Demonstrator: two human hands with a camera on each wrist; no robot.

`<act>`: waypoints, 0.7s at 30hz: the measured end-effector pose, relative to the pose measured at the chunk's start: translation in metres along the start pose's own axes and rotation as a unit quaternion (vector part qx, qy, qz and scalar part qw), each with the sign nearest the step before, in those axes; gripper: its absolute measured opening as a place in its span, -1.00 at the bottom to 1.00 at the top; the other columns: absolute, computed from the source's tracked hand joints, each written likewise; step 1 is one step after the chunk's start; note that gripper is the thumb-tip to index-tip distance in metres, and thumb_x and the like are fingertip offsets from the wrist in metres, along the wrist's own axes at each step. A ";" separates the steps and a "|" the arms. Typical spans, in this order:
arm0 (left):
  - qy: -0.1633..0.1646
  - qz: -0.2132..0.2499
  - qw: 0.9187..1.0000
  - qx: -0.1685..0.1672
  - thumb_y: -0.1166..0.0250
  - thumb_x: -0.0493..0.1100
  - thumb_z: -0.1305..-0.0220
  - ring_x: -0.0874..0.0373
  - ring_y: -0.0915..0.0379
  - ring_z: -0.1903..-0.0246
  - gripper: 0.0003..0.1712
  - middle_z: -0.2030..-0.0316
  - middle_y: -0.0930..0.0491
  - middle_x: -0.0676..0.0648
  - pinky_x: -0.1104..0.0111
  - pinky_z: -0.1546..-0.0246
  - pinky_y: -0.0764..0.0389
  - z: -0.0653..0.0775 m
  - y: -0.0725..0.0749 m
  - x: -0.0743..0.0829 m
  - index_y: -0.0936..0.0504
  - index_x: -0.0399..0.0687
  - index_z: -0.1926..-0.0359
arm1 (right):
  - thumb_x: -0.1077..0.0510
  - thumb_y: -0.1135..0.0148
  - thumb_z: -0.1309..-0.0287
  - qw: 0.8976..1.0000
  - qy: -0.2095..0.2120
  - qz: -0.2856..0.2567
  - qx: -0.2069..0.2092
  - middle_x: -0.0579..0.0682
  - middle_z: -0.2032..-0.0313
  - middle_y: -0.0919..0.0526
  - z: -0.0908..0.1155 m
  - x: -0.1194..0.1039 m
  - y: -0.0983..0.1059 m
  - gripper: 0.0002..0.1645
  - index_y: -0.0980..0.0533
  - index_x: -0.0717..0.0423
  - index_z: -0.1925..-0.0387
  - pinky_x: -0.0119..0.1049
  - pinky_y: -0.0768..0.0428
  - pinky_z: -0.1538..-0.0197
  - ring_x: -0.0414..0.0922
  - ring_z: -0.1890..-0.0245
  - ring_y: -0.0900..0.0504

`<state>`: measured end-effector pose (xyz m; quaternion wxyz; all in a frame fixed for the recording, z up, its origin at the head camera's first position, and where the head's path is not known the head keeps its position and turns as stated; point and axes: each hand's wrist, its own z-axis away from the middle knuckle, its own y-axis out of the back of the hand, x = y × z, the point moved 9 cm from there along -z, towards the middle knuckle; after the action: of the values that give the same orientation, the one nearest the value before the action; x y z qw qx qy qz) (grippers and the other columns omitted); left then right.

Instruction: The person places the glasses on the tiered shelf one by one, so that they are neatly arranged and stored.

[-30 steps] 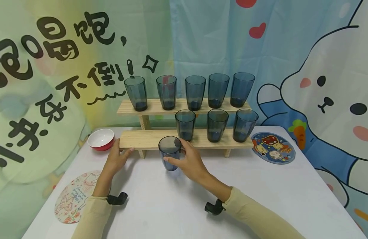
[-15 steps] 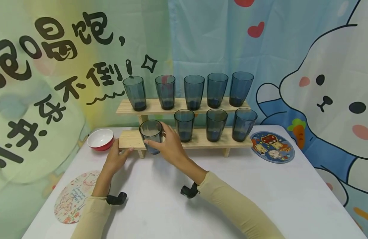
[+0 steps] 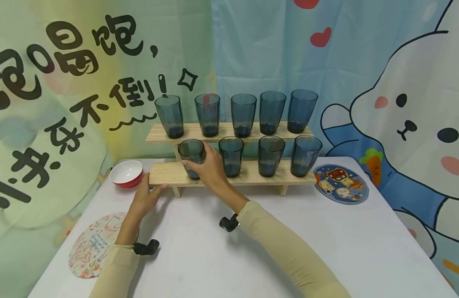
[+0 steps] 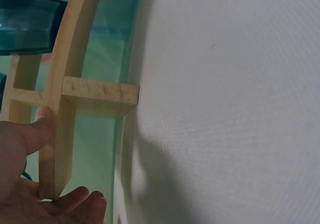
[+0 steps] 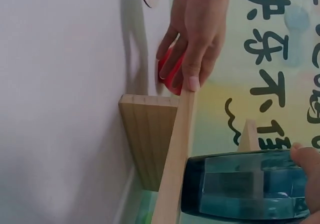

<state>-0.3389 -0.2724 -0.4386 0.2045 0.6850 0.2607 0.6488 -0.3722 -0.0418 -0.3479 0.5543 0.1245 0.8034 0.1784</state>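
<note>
Around a blue-tinted drinking glass [image 3: 191,155], my right hand [image 3: 213,169] has its thumb in front and fingers at the far side. That glass is upright at the left part of the lower tier of a two-tier wooden rack [image 3: 165,174]; in the right wrist view the glass [image 5: 245,186] has its base against the board. My left hand [image 3: 145,198] holds the left end of the lower board, and the left wrist view puts the thumb on one face and the fingers past the end. Several matching glasses line the upper tier, with 3 more [image 3: 231,157] on the lower tier.
A red bowl with a white inside [image 3: 126,173] stands just left of the rack. A round patterned mat [image 3: 97,248] lies partly under the left forearm. Another round blue mat [image 3: 341,184] lies at the right. Behind the white table [image 3: 199,252] hangs a printed curtain [image 3: 248,49].
My right hand has carried the glass from in front of the rack leftward and up, then back onto the lower tier. The left hand stays at the rack's end.
</note>
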 end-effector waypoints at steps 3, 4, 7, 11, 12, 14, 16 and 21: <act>0.001 0.000 1.000 -0.001 -0.25 -0.11 -0.57 -0.45 -0.21 -0.47 -0.14 -0.45 -0.25 -0.53 -0.22 -0.52 -0.19 0.001 -0.001 0.001 0.01 -0.43 -0.58 | -0.19 -0.53 -0.22 1.000 -0.013 0.006 0.002 0.18 -0.49 -0.41 -0.002 0.005 0.000 0.08 -0.26 0.16 -0.58 0.09 -0.52 -0.41 0.14 -0.46 -0.44; 0.002 0.000 1.000 -0.001 -0.25 -0.11 -0.57 -0.45 -0.21 -0.47 -0.14 -0.45 -0.25 -0.53 -0.22 -0.52 -0.19 0.001 -0.001 0.001 0.01 -0.43 -0.58 | -0.20 -0.53 -0.22 1.000 -0.015 0.007 0.002 0.19 -0.49 -0.40 -0.002 0.006 0.000 0.09 -0.25 0.16 -0.58 0.10 -0.51 -0.42 0.14 -0.47 -0.43; 0.000 0.001 1.000 -0.001 -0.25 -0.11 -0.57 -0.44 -0.20 -0.47 -0.14 -0.45 -0.24 -0.53 -0.22 -0.52 -0.20 0.000 0.000 0.002 0.00 -0.43 -0.58 | -0.22 -0.52 -0.23 1.000 -0.020 0.010 -0.001 0.19 -0.52 -0.37 -0.003 0.007 0.000 0.10 -0.23 0.16 -0.59 0.13 -0.47 -0.45 0.15 -0.50 -0.38; -0.001 0.004 1.000 -0.003 -0.25 -0.10 -0.57 -0.44 -0.20 -0.47 -0.13 -0.45 -0.24 -0.53 -0.21 -0.52 -0.20 -0.002 -0.001 0.003 0.01 -0.43 -0.58 | -0.20 -0.50 -0.25 1.000 -0.018 0.009 -0.008 0.19 -0.55 -0.32 -0.005 0.009 -0.001 0.11 -0.19 0.15 -0.61 0.16 -0.42 -0.48 0.16 -0.53 -0.33; 0.000 0.003 1.000 -0.003 -0.25 -0.10 -0.57 -0.44 -0.20 -0.47 -0.13 -0.45 -0.24 -0.53 -0.22 -0.52 -0.20 -0.002 -0.001 0.003 0.01 -0.42 -0.58 | -0.21 -0.50 -0.26 1.000 -0.019 0.010 -0.011 0.19 -0.56 -0.29 -0.005 0.009 -0.001 0.12 -0.17 0.15 -0.62 0.17 -0.40 -0.49 0.17 -0.54 -0.31; 0.000 0.004 1.000 -0.002 -0.25 -0.10 -0.57 -0.45 -0.20 -0.47 -0.13 -0.45 -0.24 -0.53 -0.22 -0.52 -0.20 -0.003 -0.001 0.002 0.01 -0.42 -0.58 | -0.23 -0.49 -0.27 0.999 -0.023 0.012 -0.020 0.19 -0.58 -0.25 -0.004 0.012 -0.003 0.15 -0.13 0.14 -0.64 0.16 -0.38 -0.51 0.16 -0.56 -0.28; -0.001 0.003 1.000 -0.003 -0.25 -0.09 -0.57 -0.44 -0.19 -0.48 -0.12 -0.46 -0.23 -0.53 -0.22 -0.52 -0.19 -0.003 -0.001 0.001 0.02 -0.43 -0.59 | -0.24 -0.48 -0.27 0.999 -0.030 0.013 -0.032 0.20 -0.60 -0.21 -0.001 0.015 -0.004 0.19 -0.08 0.15 -0.65 0.18 -0.37 -0.51 0.17 -0.58 -0.25; -0.013 -0.018 1.000 0.012 -0.30 -0.09 -0.53 -0.43 -0.13 -0.51 -0.11 -0.46 -0.23 -0.55 -0.21 -0.55 -0.14 -0.007 0.002 0.002 -0.05 -0.48 -0.56 | -0.27 -0.36 -0.37 0.996 -0.035 0.025 -0.076 0.21 -0.63 -0.13 0.020 0.019 -0.001 0.16 0.00 0.13 -0.68 0.27 -0.32 -0.51 0.21 -0.60 -0.18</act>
<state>-0.3459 -0.2729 -0.4353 0.2108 0.6914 0.2780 0.6327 -0.3606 -0.0325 -0.3708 0.5854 0.1078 0.7642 0.2483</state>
